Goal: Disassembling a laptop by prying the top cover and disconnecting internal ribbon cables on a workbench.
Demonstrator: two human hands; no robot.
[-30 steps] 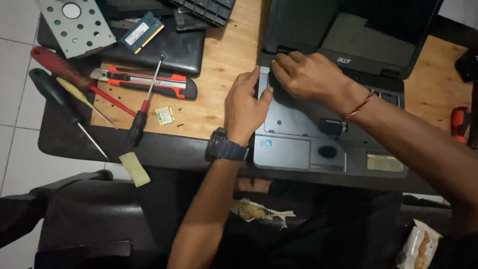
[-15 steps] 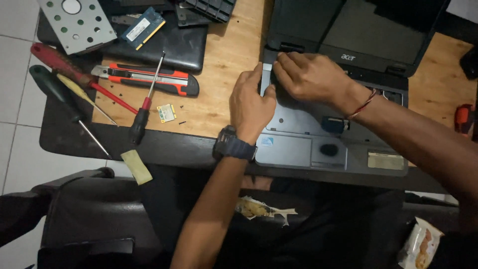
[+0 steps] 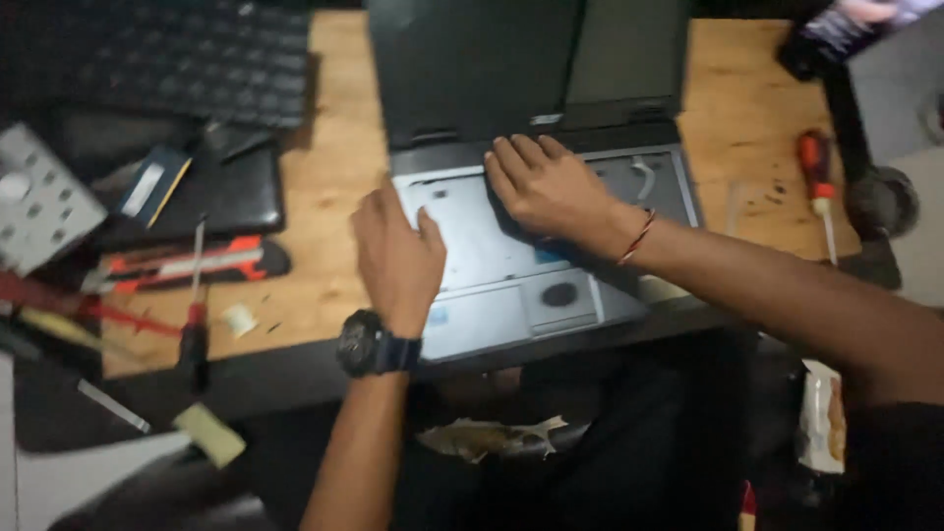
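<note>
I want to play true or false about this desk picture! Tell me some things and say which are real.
1. Both hands are on the laptop. True: the left hand rests at its left edge, the right hand lies flat on the bare tray where keys would sit.
2. The laptop lid is closed. False: it stands open.
3. A watch is on the left wrist. True.
4. The right hand holds a screwdriver. False: it holds nothing; a red-handled screwdriver lies on the table, to the right of the laptop.
5. A utility knife lies left of the laptop. True.
</note>
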